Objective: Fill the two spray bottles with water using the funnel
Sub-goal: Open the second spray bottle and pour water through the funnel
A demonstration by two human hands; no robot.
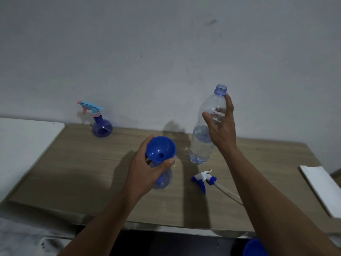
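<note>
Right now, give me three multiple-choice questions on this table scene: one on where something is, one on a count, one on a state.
1. Where is the funnel?
A. Lying beside the napkin
B. In the neck of the near spray bottle
C. On the far spray bottle

2. How many spray heads are off their bottles?
A. None
B. One
C. Two

3. What state is the water bottle in?
A. Capped and lying down
B. Uncapped, held off the table, partly full
C. Empty, standing on the table

Answers:
1 B: the left hand steadies bottle and funnel together.
2 B: only the white-and-blue spray head lies on the table; the far bottle keeps its head.
3 B: the right hand grips it, mouth open, water in the lower part.
</note>
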